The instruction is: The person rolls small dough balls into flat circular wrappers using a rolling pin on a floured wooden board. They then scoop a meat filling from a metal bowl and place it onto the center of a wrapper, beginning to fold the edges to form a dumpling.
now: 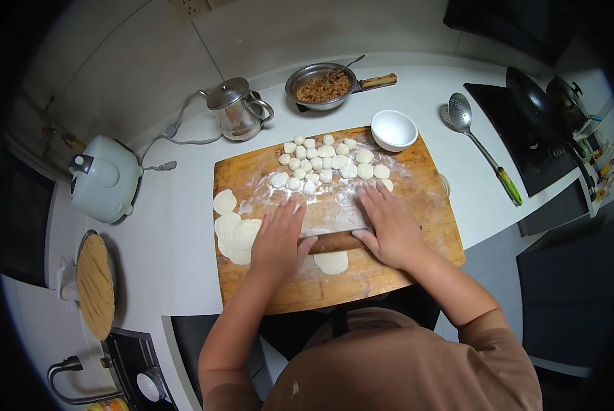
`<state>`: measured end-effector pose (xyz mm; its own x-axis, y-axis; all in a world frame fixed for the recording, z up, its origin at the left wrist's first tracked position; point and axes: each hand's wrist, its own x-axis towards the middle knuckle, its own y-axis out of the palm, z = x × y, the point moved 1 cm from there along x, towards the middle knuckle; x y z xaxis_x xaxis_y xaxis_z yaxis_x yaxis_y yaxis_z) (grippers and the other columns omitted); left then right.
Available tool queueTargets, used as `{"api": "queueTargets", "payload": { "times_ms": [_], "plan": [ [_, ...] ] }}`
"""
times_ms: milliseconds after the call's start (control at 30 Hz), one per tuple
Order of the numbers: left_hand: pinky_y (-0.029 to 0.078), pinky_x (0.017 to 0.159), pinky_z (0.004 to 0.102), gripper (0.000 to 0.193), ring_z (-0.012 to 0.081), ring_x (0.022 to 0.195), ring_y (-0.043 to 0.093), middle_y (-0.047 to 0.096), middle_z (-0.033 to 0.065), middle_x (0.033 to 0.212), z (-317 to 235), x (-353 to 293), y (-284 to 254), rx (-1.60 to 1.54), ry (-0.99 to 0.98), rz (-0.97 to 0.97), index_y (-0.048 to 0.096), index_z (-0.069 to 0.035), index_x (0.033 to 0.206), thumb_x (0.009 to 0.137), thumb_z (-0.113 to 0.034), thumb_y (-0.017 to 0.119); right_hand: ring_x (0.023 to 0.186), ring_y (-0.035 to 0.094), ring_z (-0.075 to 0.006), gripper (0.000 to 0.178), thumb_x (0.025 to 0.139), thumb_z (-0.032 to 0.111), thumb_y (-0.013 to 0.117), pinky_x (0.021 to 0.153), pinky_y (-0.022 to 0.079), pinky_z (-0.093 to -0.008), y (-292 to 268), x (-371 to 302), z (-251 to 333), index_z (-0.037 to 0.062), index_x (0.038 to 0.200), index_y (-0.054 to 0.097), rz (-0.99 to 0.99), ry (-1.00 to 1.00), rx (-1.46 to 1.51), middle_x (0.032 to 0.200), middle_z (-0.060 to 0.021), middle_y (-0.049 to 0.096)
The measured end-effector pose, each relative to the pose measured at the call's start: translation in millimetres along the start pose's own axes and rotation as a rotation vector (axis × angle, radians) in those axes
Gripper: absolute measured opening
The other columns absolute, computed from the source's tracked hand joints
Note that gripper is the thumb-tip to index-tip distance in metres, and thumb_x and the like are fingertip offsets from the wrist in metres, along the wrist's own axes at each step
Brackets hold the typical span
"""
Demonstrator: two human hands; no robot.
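A wooden rolling pin lies across the near part of a floured wooden cutting board. My left hand rests over its left end and my right hand over its right end, palms down. The fingers of both hands are stretched forward, with the thumbs along the pin. A round dough wrapper shows on the near side of the pin; its far part is hidden. Several overlapping wrappers lie left of my left hand. Small floured dough pieces, some flattened, cover the board's far part.
A white bowl sits at the board's far right corner. Behind are a pan of brown filling with a spoon and a metal kettle. A slotted ladle lies right, beside the black stove. A round woven tray stands left.
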<state>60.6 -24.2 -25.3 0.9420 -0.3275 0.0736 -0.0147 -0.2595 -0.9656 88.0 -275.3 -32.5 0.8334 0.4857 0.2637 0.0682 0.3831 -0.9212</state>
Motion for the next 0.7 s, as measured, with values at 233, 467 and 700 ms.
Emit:
{"api": "queueTargets", "payload": {
  "times_ms": [233, 467, 700],
  "plan": [
    [0.036, 0.111, 0.0434, 0.057, 0.0356, 0.134, 0.043, 0.044, 0.019, 0.146, -19.5, -57.1, -19.3, -0.285, 0.062, 0.148, 0.045, -0.004, 0.141, 0.091, -0.025, 0.063, 0.126, 0.049, -0.0384, 0.073, 0.081, 0.034, 0.07, 0.105, 0.039, -0.0473, -23.5, -64.7, 25.1, 0.0041, 0.141, 0.044, 0.122, -0.18, 0.092, 0.138, -0.0175, 0.051],
    [0.047, 0.087, 0.0422, 0.03, 0.0325, 0.103, 0.059, 0.062, 0.0112, 0.107, -4.7, -1.0, 8.3, -0.324, 0.002, 0.136, 0.063, -0.009, 0.107, 0.083, -0.023, 0.073, 0.107, 0.057, -0.0291, 0.047, 0.08, 0.018, 0.071, 0.09, 0.046, -0.043, -20.8, -70.3, 25.1, 0.0099, 0.125, 0.059, 0.076, -0.262, 0.261, 0.114, -0.0087, 0.061],
    [0.05, 0.074, 0.038, 0.016, 0.0275, 0.083, 0.064, 0.066, 0.0092, 0.089, 1.6, 14.2, 20.7, -0.502, -0.053, 0.175, 0.066, -0.008, 0.087, 0.079, -0.017, 0.077, 0.102, 0.058, -0.0268, 0.043, 0.079, 0.016, 0.072, 0.087, 0.047, -0.0404, -19.7, -70.9, 20.9, 0.0119, 0.121, 0.061, 0.09, -0.272, 0.265, 0.11, -0.0051, 0.061]
  ]
}}
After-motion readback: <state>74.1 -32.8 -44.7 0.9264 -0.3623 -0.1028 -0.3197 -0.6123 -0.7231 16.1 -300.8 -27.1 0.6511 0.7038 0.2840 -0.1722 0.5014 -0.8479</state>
